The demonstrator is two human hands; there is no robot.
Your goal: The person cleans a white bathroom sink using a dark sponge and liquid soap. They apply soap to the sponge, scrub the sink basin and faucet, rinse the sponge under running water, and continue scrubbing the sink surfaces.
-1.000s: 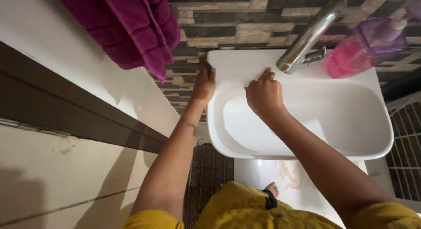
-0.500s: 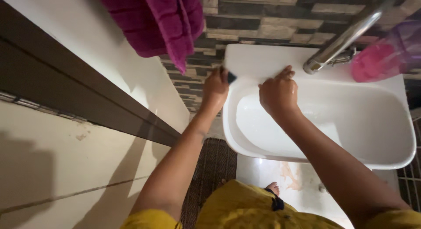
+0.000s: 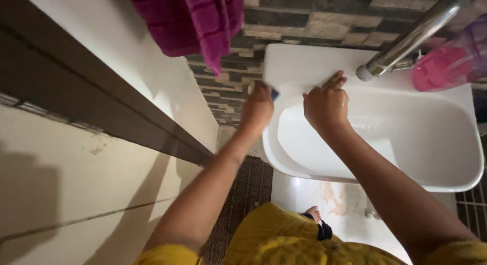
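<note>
Two bare hands work at the back left corner of a white washbasin (image 3: 385, 181) fixed to a wall of grey and brown stone tiles (image 3: 304, 21). Farthest left runs a cream wall (image 3: 76, 194) crossed by a dark brown band (image 3: 101, 112), and a magenta towel (image 3: 198, 21) hangs above it, its lower end dangling just over the basin's left corner.

At the left edge of the basin, the left hand (image 3: 257, 108) is curled shut around a small item with a dark blue tip (image 3: 274, 95); only that tip shows past the fingers, so its kind cannot be told. It is pressed against the basin's rim at the back left corner.

Just beside it, the right hand (image 3: 326, 105) rests on the flat back ledge of the basin, its fingers bent and its fingertips (image 3: 339, 81) touching the white surface. This hand holds nothing that can be seen. The two hands are near each other but apart.

Further right, a chrome tap (image 3: 406, 41) slants out over the bowl from the back edge. A translucent bottle of pink liquid (image 3: 446, 67) lies near the back right corner, just beside the tap.

Below the basin's front edge, a dark woven mat (image 3: 243, 194) lies on the pale floor (image 3: 345, 204), and the person's yellow garment (image 3: 274, 239) fills the bottom.
</note>
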